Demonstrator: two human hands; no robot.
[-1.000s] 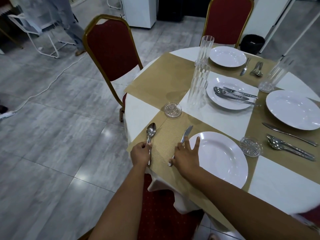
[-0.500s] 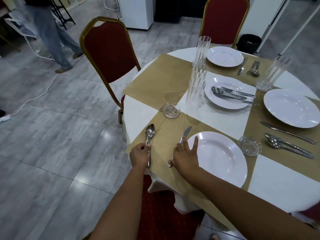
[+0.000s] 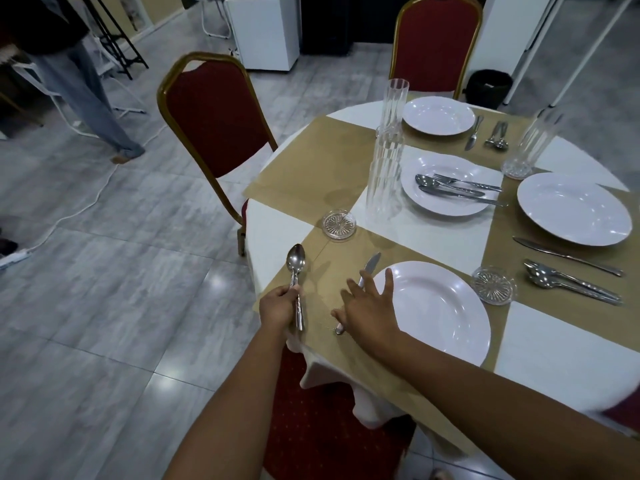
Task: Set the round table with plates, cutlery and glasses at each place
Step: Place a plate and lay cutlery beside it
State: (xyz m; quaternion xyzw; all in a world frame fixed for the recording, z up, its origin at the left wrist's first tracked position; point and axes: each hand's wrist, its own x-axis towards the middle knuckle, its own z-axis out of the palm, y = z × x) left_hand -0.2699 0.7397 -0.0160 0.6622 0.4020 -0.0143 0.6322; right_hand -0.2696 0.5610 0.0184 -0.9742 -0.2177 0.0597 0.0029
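the spoon (image 3: 295,268) is gripped at its handle by the left hand (image 3: 277,306) on the mat's left part, probably to line it up, while the knife (image 3: 367,271) beside the plate (image 3: 436,306) is pressed flat under the spread right hand (image 3: 367,306).

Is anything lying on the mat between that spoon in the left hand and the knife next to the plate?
Nothing visible. The left hand holds the spoon at the mat's left edge; the right hand rests on the knife beside the near plate. Only bare gold placemat lies between them. The glass coaster sits further back.
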